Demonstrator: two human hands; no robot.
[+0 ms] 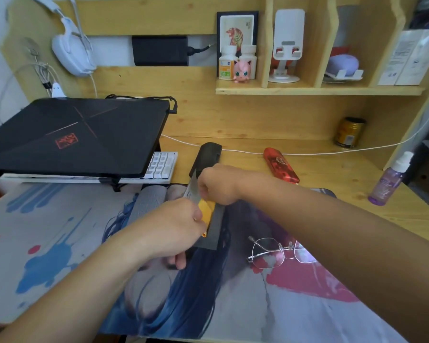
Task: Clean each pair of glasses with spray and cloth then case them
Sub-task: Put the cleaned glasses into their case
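Note:
A long black glasses case (214, 226) lies in the middle of the desk mat, with its far end (208, 154) on the wood. My left hand (174, 224) grips its near part. My right hand (217, 184) pinches a grey and yellow cloth (204, 209) over the case. A pair of thin metal-framed glasses (278, 251) lies on the mat to the right, under my right forearm. A red glasses case (280, 167) rests on the wood behind. A purple spray bottle (389, 180) stands at the far right.
A closed black laptop (74, 134) sits on a stand at the left, over a white keyboard (161, 167). A white cable (307, 153) runs across the desk. A yellow tin (349, 132) stands at the back right. Shelves (317, 90) with bottles hang above.

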